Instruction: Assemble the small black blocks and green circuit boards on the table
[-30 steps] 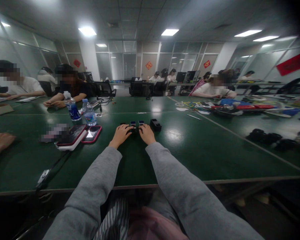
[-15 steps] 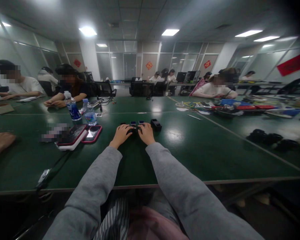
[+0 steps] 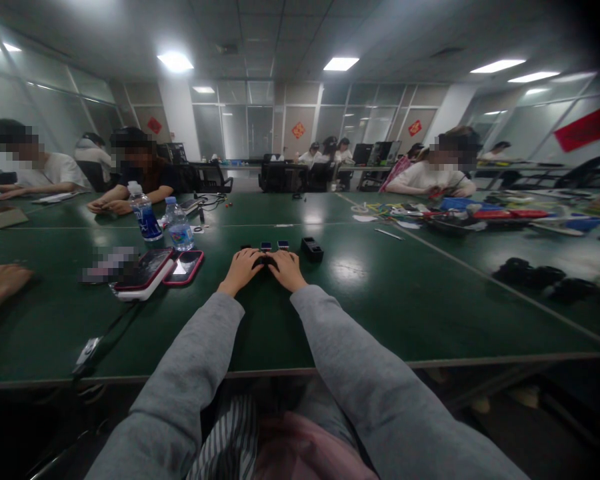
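My left hand (image 3: pixel 241 269) and my right hand (image 3: pixel 287 269) rest close together over the green table, fingertips meeting. Both are closed around a small black object (image 3: pixel 267 261), mostly covered by the fingers, so its kind cannot be made out. Just beyond the fingers lie two small square pieces with dark faces and pale edges, one on the left (image 3: pixel 266 246) and one on the right (image 3: pixel 283 245). Another dark piece (image 3: pixel 246 247) shows partly behind my left hand. To the right of my right hand stands a black box (image 3: pixel 313 250) with compartments.
Left of my hands are a phone in a red case (image 3: pixel 184 268), a larger dark-screened device (image 3: pixel 145 269), and two water bottles (image 3: pixel 147 217) (image 3: pixel 179 227). A pen-like stick (image 3: pixel 389 235) and a cluttered pile (image 3: pixel 480 215) lie to the right. A neighbour's hand (image 3: pixel 5 283) rests at far left.
My right hand has shifted slightly left, bringing its fingertips against those of my left hand. The right square piece is now more exposed. My left hand has stayed in place.
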Motion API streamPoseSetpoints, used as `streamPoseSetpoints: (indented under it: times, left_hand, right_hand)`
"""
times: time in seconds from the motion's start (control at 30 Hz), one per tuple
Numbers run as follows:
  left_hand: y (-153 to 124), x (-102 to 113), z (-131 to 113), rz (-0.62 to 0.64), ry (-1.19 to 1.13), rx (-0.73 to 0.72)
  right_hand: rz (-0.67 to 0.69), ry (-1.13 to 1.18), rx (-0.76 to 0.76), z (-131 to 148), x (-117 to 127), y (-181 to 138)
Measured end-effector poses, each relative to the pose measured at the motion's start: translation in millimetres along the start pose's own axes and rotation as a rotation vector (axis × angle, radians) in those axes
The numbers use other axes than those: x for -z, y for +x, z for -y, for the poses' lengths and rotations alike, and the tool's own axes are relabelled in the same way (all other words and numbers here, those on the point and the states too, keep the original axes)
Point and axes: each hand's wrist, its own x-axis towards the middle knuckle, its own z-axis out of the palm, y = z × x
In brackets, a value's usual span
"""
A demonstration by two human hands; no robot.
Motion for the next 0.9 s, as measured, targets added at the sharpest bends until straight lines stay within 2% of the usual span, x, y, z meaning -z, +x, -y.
streamPoseSetpoints:
  times: [0.23, 0.5, 0.9]
  left_hand:
    - [-1.6, 1.1, 1.1, -0.036, 0.044, 0.034]
    - [1.0, 0.0, 9.3, 0.017, -0.056, -0.005]
    - [0.9, 1.2, 13.4, 0.011, -0.054, -0.012]
  right_hand:
    - [-0.019, 0.028, 0.002, 1.7, 1.4, 1.2]
    - [0.001, 0.029, 0.009, 0.0, -0.2, 1.9]
    - [0.022, 0.012, -0.006, 0.5, -0.8, 1.4]
